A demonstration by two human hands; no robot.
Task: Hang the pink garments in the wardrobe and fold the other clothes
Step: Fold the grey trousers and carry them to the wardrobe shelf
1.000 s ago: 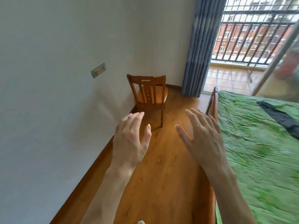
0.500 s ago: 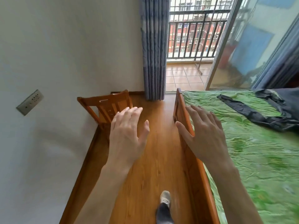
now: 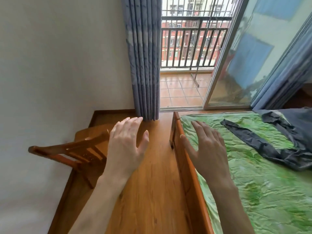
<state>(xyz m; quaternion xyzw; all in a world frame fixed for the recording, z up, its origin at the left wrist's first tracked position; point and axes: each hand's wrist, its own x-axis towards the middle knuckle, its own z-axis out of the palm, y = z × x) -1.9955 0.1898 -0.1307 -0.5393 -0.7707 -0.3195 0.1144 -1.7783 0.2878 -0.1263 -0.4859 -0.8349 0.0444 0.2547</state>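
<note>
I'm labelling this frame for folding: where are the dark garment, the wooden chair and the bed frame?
dark garment point(image 3: 260, 144), head view, on its long strip.
wooden chair point(image 3: 67, 149), head view, on its backrest.
bed frame point(image 3: 187, 166), head view, on its wooden side rail.

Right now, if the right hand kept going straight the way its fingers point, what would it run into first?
Probably the green bedsheet: the right hand hovers open over it, fingers pointing toward the bed's far end. The dark garment lies off to its right. Depth is uncertain.

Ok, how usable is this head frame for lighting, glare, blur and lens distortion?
Head view: soft daylight enters from the balcony, with no harsh shadows; the sliding glass door carries bluish reflections; the wide lens bows the blue-grey pleated curtain and white wall; the wooden slatted chair is slightly blurred; left hand, right hand and dark crumpled garment on the green wrinkled bedsheet are reasonably sharp.
</note>
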